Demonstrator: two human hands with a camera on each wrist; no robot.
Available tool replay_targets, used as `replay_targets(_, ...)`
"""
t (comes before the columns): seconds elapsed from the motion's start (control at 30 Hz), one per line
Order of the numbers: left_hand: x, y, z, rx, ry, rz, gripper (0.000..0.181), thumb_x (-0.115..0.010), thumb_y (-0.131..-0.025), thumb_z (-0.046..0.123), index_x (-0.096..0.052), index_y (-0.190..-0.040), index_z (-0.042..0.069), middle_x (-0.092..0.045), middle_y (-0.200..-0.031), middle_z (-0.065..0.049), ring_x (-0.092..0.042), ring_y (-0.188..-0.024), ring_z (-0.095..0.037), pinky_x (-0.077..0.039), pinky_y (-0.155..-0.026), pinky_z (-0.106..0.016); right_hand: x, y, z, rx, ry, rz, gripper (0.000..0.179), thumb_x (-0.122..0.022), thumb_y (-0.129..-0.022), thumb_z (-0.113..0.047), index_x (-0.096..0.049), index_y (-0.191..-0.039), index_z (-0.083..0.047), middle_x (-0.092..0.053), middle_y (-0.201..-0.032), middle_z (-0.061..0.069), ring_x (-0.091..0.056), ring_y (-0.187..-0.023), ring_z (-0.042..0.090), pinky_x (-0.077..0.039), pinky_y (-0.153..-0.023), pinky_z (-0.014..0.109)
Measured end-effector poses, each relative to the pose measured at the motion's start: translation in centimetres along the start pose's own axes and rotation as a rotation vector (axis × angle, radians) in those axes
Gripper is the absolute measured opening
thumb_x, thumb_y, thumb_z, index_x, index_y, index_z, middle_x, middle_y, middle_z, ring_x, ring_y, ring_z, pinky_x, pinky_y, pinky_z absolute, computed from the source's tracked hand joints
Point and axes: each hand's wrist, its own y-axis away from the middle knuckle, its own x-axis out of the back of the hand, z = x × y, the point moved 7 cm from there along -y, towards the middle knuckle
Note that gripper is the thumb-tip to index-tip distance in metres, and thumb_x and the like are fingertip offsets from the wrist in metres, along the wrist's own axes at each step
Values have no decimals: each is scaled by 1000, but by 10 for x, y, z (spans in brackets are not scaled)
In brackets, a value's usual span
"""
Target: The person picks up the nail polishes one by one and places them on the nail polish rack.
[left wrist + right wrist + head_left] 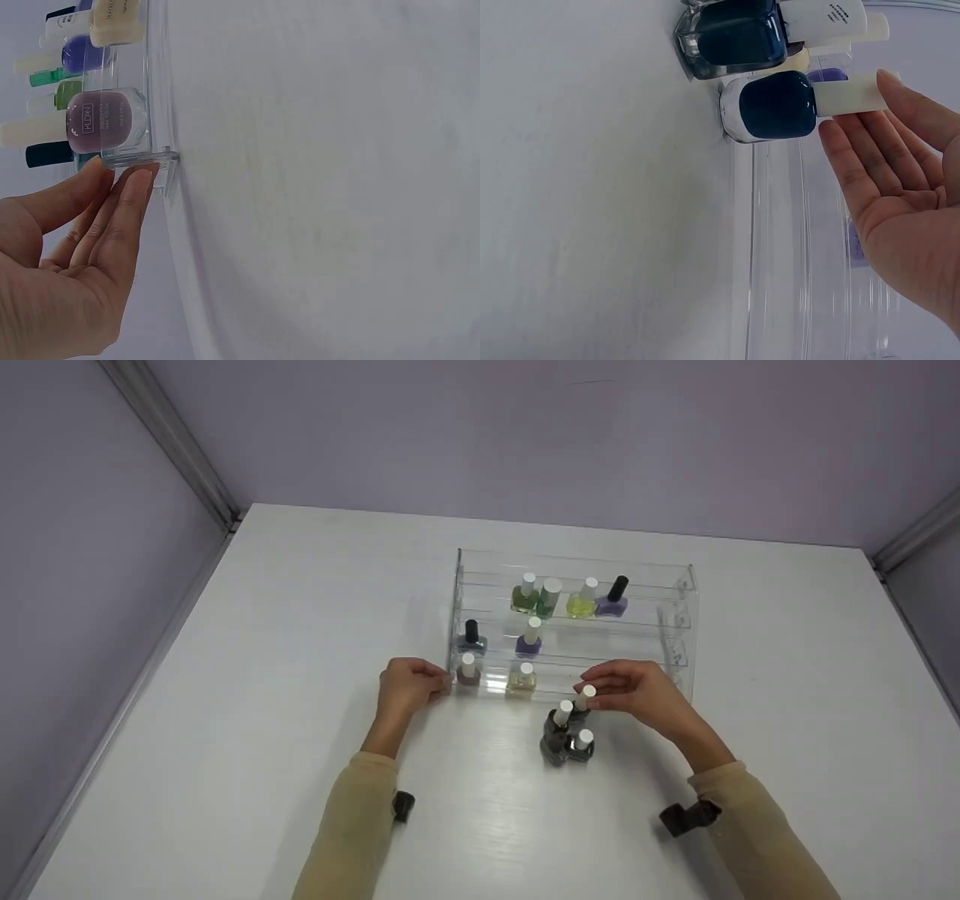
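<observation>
A clear acrylic tiered rack [600,641] holds several nail polish bottles. My left hand [409,686] pinches the rack's front left side panel [139,159] between thumb and fingers, beside a mauve bottle [101,124] with a white cap. At the rack's front edge, my right hand [637,694] has thumb and fingers around the white cap [847,96] of a dark blue nail polish bottle [776,106]. That bottle's base is down at the white table. Close by stand more dark bottles, among them one with a white cap [580,748].
On the rack's upper tiers are green [524,600], yellow [580,606] and purple bottles [528,646]. A cream bottle [522,681] sits on the bottom tier. Behind the white table [300,607] rises a pale purple wall [420,442]. Both wrists wear dark cameras.
</observation>
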Motion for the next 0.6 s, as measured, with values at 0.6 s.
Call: replay_targets(0.6, 0, -1, 0, 26, -36, -6, 9, -70, -75, 7, -71, -81, 0, -68, -77, -7, -59, -65, -14, -47, -58, -21, 4, 2, 0, 4, 22, 50, 42, -70, -77, 1, -53, -113, 13, -64, -104, 19, -63, -94, 26, -51, -78, 36)
